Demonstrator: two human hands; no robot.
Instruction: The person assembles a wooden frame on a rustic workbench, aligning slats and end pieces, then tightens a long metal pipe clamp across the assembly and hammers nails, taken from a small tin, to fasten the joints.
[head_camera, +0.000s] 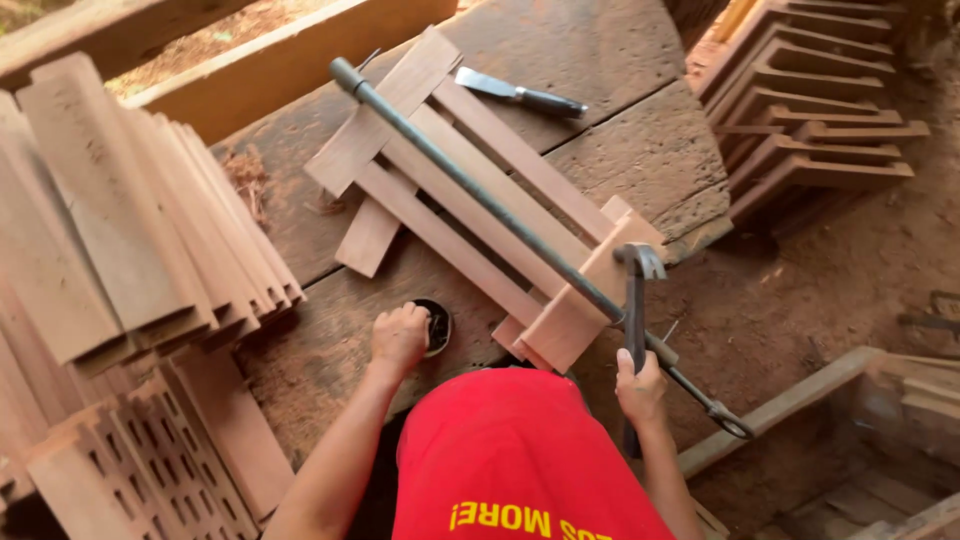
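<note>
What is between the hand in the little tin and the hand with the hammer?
In the head view, the near end rail of the wooden slat frame sits between the left hand at the tin and the right hand gripping the hammer.

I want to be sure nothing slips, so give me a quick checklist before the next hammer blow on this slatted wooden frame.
1. Hammer gripped: ok. The right hand wraps the handle, head up beside the frame's end piece.
2. Nail ready: cannot tell. The left hand is at the small round tin; whether it has picked one up is hidden.
3. Frame clamped: ok. The long bar clamp runs along its length, end to end.
4. Frame supported: not ok. Its near end hangs past the workbench edge.
5. Chisel clear: ok. It lies on the bench beyond the frame.
6. Left fingers clear of the frame: ok.
</note>
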